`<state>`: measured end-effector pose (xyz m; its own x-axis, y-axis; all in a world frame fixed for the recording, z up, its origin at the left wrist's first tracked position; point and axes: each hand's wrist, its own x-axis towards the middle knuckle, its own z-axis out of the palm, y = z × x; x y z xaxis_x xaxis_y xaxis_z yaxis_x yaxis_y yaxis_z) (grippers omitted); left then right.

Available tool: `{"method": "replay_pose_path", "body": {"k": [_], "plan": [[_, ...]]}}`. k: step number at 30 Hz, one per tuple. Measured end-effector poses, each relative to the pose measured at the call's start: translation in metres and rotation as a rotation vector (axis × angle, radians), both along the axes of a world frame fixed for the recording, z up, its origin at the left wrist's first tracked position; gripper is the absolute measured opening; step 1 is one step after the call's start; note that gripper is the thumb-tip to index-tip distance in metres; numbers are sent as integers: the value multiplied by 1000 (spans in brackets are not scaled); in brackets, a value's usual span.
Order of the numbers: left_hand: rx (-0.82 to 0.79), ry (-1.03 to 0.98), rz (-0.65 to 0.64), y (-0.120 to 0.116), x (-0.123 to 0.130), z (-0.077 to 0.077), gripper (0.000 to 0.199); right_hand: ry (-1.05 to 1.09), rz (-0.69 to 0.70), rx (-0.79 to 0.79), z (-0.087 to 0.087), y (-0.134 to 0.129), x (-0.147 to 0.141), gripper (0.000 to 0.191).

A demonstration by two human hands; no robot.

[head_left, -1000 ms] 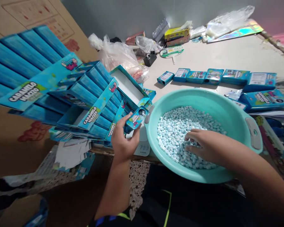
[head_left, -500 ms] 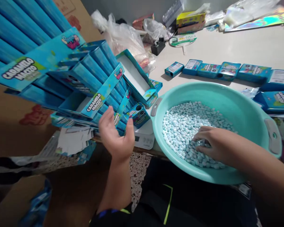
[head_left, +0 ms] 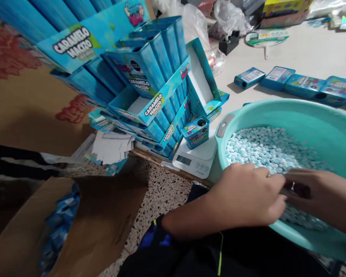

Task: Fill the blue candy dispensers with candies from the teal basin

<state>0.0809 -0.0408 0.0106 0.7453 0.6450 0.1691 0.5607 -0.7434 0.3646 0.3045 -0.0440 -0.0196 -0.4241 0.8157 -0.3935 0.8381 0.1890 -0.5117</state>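
Observation:
A teal basin [head_left: 276,105] with grey handles holds many small pale blue candies [head_left: 256,150]. Over its near side, my left hand [head_left: 250,194] is closed, its fingertips meeting those of my right hand [head_left: 311,188]. The fingers of my right hand are curled just above the candies. What lies between the fingers is too hidden to make out. A small blue box [head_left: 196,132] with a round hole stands upright on a white digital scale [head_left: 200,163], left of the basin.
Display trays of blue boxes [head_left: 152,69] are stacked at the left. More blue boxes [head_left: 305,84] lie in a row behind the basin. Cut papers [head_left: 112,146] hang near the table edge. An open carton [head_left: 103,219] with blue packets is below left. Plastic bags [head_left: 230,17] lie behind.
My left hand has moved from beside the scale to the basin and met my right hand, its fingers now closed. The view has turned left, showing more of the scale and carton.

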Motion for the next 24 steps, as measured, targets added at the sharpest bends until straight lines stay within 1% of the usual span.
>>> {"method": "replay_pose_path", "body": {"k": [2, 4, 6, 9, 12, 14, 17, 22, 24], "plan": [[-135, 154, 13, 4, 4, 8, 34, 12, -26, -20, -1, 2, 5, 24], [-179, 186, -23, 6, 3, 10, 38, 26, -47, -19, -1, 2, 7, 25], [-155, 153, -66, 6, -1, 8, 40, 32, -95, 36, -1, 1, 7, 24], [-111, 96, -98, 6, -3, 3, 41, 22, -181, 120, 2, -1, 6, 24], [-113, 70, -107, 6, -3, 2, 41, 8, -218, 113, 6, -1, 6, 26], [-140, 70, -97, 6, -2, 4, 41, 11, -216, 114, 8, -1, 6, 27], [-187, 88, -102, 8, -4, 7, 43, 29, -200, 161, 9, -1, 6, 26], [-249, 99, -294, 17, -15, 13, 36, 78, -155, 280, 9, -2, 6, 22], [-283, 108, -331, 20, -18, 14, 36, 92, -145, 288, 10, -1, 4, 22]]}}
